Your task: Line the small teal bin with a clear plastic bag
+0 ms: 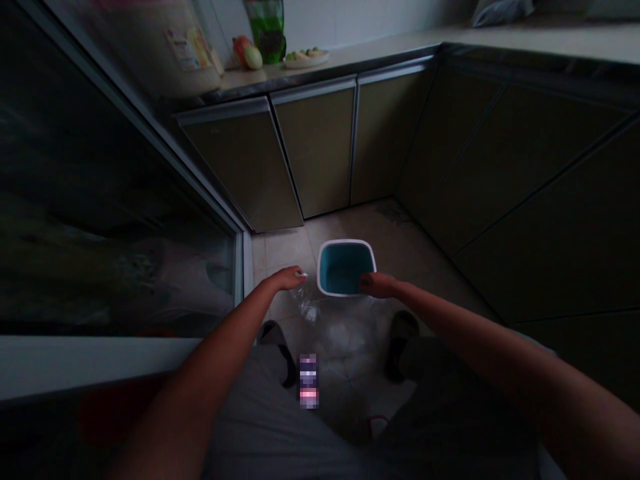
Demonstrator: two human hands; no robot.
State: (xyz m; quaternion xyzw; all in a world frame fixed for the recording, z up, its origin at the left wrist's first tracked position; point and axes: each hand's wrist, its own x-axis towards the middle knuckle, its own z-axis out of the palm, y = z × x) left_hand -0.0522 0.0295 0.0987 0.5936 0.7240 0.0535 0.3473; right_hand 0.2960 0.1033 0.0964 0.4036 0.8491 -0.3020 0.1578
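Gripping the near right corner of a rounded-square bin with a teal inside and a white rim (346, 267), the right hand (379, 285) has its thumb and fingers closed over the lip. From it, the middle of the bin lies toward ten o'clock; from the left hand (289, 277), the bin sits at three o'clock, just beside the fingertips and apart from them. The right hand is thus the nearer one, already touching. The opening is about as wide as it is deep, so no long axis stands out; it faces up, over pale, smooth floor tiles (280, 248), though whether the base rests on them cannot be told.

The left hand is curled, thumb and finger pinching what looks like a small white sliver (301, 274), too small to identify. At five o'clock from it shows a shiny, crinkled, see-through patch (310, 311), perhaps thin plastic film. The bin's wall looks smooth and matte, plastic by appearance, with rounded corners and a thicker rim. Beyond, at twelve o'clock, stand flat brownish cabinet doors (315, 147) with pale metallic top strips.
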